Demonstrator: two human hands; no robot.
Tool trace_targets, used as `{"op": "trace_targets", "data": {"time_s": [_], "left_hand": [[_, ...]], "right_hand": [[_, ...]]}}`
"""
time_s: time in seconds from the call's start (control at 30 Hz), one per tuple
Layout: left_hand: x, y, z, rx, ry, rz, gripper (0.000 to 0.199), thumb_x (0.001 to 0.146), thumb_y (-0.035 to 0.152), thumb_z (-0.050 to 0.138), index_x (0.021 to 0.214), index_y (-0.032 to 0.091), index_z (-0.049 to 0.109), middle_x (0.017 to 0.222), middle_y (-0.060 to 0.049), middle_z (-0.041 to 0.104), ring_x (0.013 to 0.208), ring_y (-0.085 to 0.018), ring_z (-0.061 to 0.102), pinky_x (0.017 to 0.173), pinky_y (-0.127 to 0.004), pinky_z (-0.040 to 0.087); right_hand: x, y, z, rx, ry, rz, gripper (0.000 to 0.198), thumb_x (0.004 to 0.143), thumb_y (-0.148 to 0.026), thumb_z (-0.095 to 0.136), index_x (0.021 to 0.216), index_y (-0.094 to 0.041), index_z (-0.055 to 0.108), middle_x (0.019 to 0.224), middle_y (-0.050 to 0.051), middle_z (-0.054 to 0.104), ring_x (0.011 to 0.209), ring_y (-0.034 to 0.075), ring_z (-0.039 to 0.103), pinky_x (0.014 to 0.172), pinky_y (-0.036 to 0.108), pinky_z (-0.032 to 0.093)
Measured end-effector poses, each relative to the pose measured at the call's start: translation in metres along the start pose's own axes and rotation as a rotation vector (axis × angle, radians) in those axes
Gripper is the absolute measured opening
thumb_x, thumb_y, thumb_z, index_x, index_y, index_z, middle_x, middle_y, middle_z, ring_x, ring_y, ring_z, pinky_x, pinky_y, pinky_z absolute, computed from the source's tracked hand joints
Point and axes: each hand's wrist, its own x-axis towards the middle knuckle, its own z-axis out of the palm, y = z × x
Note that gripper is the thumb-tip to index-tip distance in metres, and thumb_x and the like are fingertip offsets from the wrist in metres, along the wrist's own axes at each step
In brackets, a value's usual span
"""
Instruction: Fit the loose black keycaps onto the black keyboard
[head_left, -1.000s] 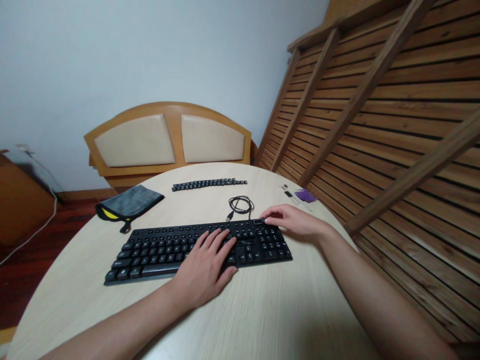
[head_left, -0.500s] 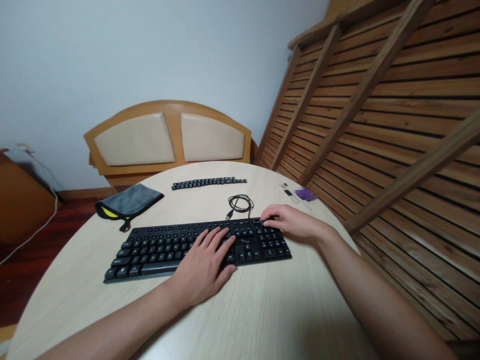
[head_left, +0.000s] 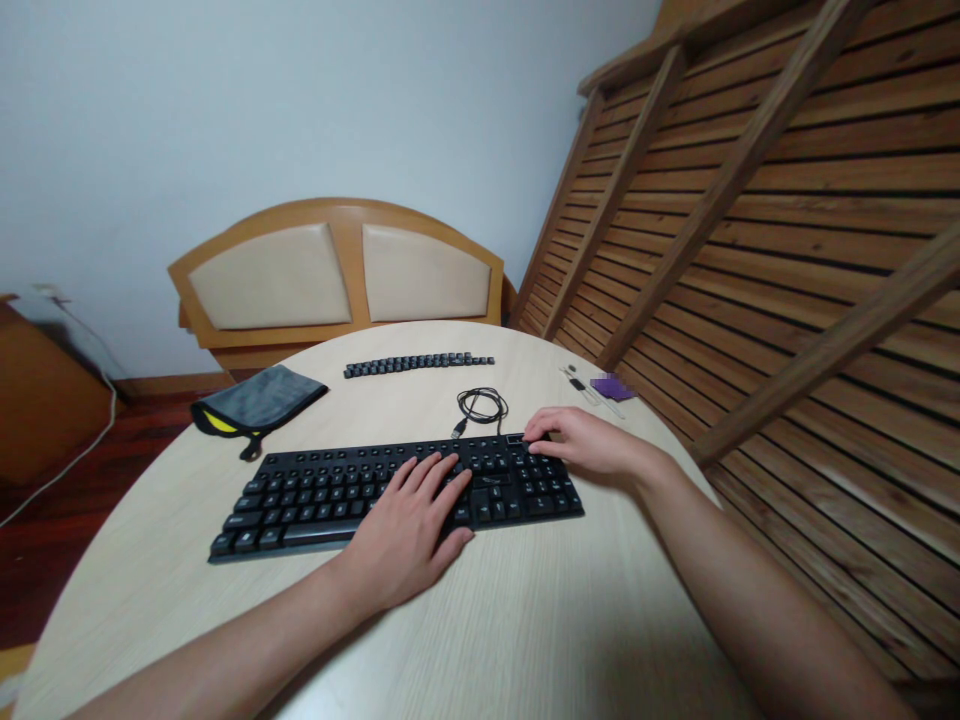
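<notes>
A black full-size keyboard (head_left: 322, 500) lies at a slight slant on the table. My left hand (head_left: 409, 520) rests palm down over its middle-right keys, fingers spread and thumb by the front edge. At the upper right corner of the keyboard, above the number pad, my right hand (head_left: 574, 438) has its fingers curled down with thumb and forefinger close together. Whatever is between those fingertips is hidden. Behind the keyboard lies its coiled black USB cable (head_left: 482, 405). Farther back, loose black keycaps (head_left: 416, 365) stand in rows.
The round pale wood table (head_left: 525, 620) carries a grey cloth pouch with yellow lining (head_left: 262, 405) at left. Toward the right edge lie a purple item (head_left: 613, 388) and small thin tools (head_left: 577, 384). Wooden slats (head_left: 750, 300) lean close along the right; a headboard (head_left: 341, 270) stands behind.
Both hands keep nearly the same places; the right fingers shift only very slightly at the keyboard's corner. The keyboard and loose keycaps have not moved.
</notes>
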Motion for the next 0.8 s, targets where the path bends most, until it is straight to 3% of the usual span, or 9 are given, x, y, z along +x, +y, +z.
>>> {"op": "trace_targets", "data": {"time_s": [0.37,0.8], "left_hand": [[0.0003,0.0003,-0.0014,0.007,-0.016,0.002,0.058,0.098,0.05,0.047,0.147,0.019,0.043,0.154,-0.013,0.042,0.141,-0.032,0.038,0.116,-0.053,0.03],[0.001,0.001,-0.0019,0.012,-0.032,-0.001,0.059,0.098,0.05,0.047,0.148,0.02,0.042,0.155,-0.013,0.04,0.142,-0.032,0.038,0.116,-0.053,0.03]], "right_hand": [[0.0,0.0019,0.0014,-0.027,0.027,0.06,0.016,0.086,-0.031,0.067,0.097,-0.022,0.075,0.101,0.006,0.075,0.094,0.022,0.067,0.088,0.034,0.049],[0.0005,-0.0061,0.0014,-0.165,0.002,-0.027,0.021,0.092,-0.029,0.059,0.098,-0.02,0.077,0.099,0.007,0.076,0.091,0.022,0.067,0.085,0.033,0.048]]}}
